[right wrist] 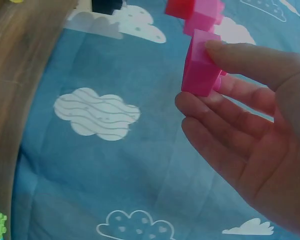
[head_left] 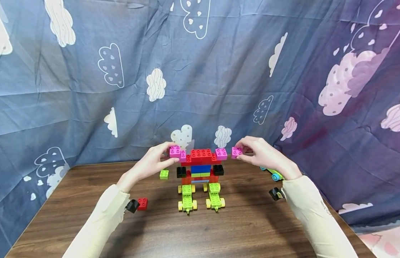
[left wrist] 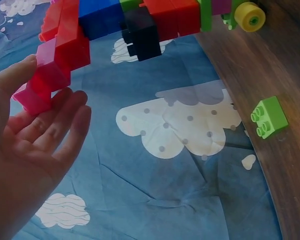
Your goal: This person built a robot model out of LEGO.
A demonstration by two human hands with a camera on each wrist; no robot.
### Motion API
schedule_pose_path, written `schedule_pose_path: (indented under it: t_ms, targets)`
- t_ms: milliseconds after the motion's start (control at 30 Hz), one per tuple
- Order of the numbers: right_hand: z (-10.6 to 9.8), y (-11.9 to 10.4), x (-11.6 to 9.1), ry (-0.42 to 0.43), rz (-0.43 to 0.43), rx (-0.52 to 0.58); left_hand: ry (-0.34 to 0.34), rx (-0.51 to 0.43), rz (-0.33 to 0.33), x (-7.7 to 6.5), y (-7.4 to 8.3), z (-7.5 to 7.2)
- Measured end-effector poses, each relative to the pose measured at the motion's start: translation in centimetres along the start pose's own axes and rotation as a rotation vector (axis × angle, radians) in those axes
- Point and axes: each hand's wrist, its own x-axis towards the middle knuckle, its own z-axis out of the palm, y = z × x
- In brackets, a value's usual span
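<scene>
A robot-like figure of toy building bricks stands on the table, with a red brick (head_left: 201, 154) along its top and a blue brick (head_left: 201, 169) in its middle. My left hand (head_left: 155, 157) pinches a pink brick (head_left: 175, 152) at the figure's left end; another pink brick (head_left: 183, 156) joins it to the red ones. Thumb and fingers of my right hand (head_left: 259, 152) hold a separate pink brick (right wrist: 202, 65). A small gap parts it from the pink brick (head_left: 221, 154) on the figure's right shoulder. Two lime wheeled bases (head_left: 187, 202) form the feet.
On the wooden table (head_left: 200, 236), a lime brick (left wrist: 271, 117) lies left of the figure. A red brick (head_left: 142, 204) is near my left forearm. A green toy piece with blue wheels (head_left: 276, 176) sits partly behind my right arm. A cloud-patterned curtain (head_left: 200, 89) hangs behind.
</scene>
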Motion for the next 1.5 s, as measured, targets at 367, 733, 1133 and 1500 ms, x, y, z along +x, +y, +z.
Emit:
schedule_pose_path:
  t_ms: [367, 733, 1133, 1500]
  targets:
    - [-0.8, -0.8, 0.8, 0.004, -0.015, -0.012, 0.036, 0.086, 0.006, 1.1, 1.0, 0.0]
    - [-0.7, -1.1, 1.7, -0.004, -0.052, 0.027, 0.025, 0.081, -0.01, 1.2, 1.2, 0.2]
    - [-0.3, -0.7, 2.1, -0.028, -0.075, 0.0, 0.02, 0.077, 0.027, 2.2, 2.2, 0.3]
    - [-0.2, -1.0, 2.5, -0.043, -0.085, -0.005, -0.029, 0.162, 0.035, 4.9, 5.0, 1.4]
